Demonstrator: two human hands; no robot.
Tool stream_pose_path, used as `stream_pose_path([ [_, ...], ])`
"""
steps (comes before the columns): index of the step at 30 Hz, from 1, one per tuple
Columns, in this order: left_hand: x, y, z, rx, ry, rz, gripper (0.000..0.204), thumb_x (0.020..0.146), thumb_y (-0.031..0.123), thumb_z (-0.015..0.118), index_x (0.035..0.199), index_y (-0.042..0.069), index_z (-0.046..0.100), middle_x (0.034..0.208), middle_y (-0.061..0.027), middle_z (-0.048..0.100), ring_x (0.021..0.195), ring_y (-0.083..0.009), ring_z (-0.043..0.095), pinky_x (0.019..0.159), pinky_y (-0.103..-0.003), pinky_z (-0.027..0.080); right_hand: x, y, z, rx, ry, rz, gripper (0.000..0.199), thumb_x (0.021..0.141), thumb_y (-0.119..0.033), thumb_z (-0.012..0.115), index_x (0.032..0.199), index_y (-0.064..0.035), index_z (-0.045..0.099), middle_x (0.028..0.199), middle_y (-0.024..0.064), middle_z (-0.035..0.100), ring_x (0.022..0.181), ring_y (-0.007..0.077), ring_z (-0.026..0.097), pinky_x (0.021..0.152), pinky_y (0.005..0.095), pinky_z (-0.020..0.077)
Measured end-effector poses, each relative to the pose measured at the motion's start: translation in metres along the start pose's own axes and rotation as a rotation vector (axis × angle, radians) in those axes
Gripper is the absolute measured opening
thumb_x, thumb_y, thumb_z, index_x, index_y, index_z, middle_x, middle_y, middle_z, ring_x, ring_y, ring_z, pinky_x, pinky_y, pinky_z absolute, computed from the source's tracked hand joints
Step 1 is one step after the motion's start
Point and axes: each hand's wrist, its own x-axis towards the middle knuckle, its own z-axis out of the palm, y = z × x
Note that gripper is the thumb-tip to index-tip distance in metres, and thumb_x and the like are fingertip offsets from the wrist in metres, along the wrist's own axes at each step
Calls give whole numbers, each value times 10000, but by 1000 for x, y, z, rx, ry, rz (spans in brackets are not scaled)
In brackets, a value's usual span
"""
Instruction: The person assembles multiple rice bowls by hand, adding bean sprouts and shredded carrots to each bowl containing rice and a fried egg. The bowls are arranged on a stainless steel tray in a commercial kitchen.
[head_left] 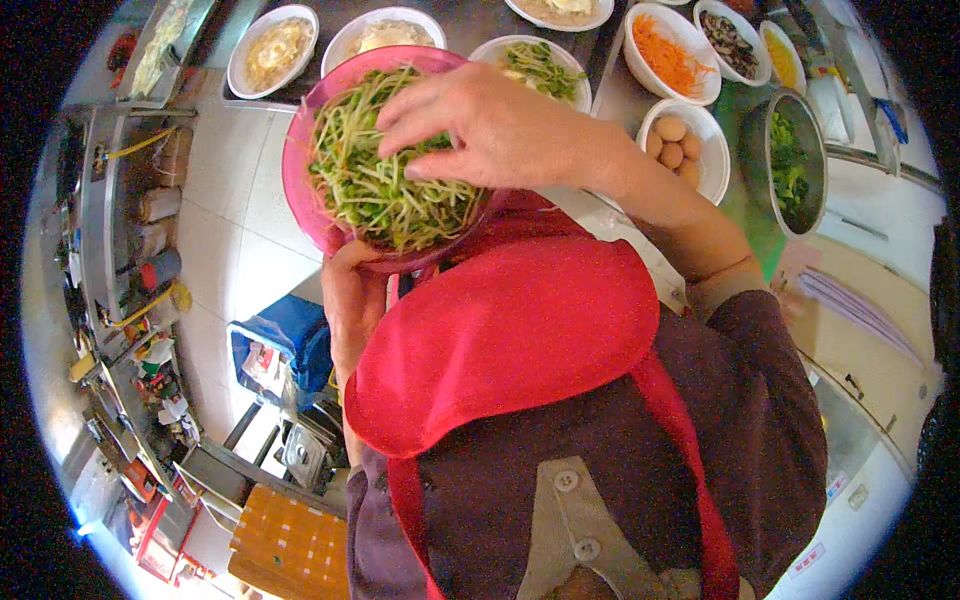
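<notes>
A pink bowl (299,190) full of green sprouts (385,210) is held up in front of my body. My left hand (352,300) grips its near side from below, fingers partly hidden under the bowl. Over the sprouts, my right hand (490,125) hovers palm down with thumb and fingers apart; whether the fingertips touch the sprouts I cannot tell. Just beyond the right hand stands a white bowl (484,48) with sprouts lying on its contents. Two more white bowls with pale food, one at the far left (238,70) and one behind the pink bowl (335,48), stand on the counter.
To the right are bowls of shredded carrot (668,60), dark sliced food (728,45) and brown eggs (672,128), plus a metal bowl (815,190) of leafy greens. A blue bin (312,345) stands on the floor at left, near shelving (95,270). A red apron covers my front.
</notes>
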Motion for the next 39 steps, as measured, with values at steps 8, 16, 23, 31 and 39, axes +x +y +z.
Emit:
stream_pose_path([
  [8,0,-5,-10,-4,2,-21,653,616,-68,428,1260,35,385,1196,-151,508,1065,-312,532,850,-413,489,-57,64,-62,-237,375,556,161,769,-160,605,879,-71,682,808,118,666,734,243,649,680,343,511],
  [16,-4,-6,-39,-52,90,-77,629,626,-22,445,1251,41,414,1207,-111,511,1116,-288,500,959,-427,421,-159,132,-21,-672,-63,775,226,713,-198,680,848,-22,638,776,162,622,757,317,605,692,408,494],
  [23,-12,-3,-35,40,192,-97,610,645,1,445,1252,45,408,1219,-107,501,1130,-297,490,978,-446,400,-147,135,4,-589,-21,969,177,727,-179,640,800,-18,630,736,195,619,685,375,610,647,444,498],
  [31,-12,-1,-24,28,58,-38,602,649,-6,461,1248,18,405,1186,-114,529,1083,-267,525,919,-391,444,-45,43,-10,-45,176,395,247,718,-289,638,774,-48,635,700,130,608,679,299,609,630,410,486],
  [39,-7,-1,-9,-52,28,-32,639,646,-48,434,1280,2,365,1211,-148,502,1078,-309,528,906,-435,459,-27,6,39,-280,-147,289,343,693,-222,696,976,-47,613,914,124,579,798,304,595,689,380,491],
])
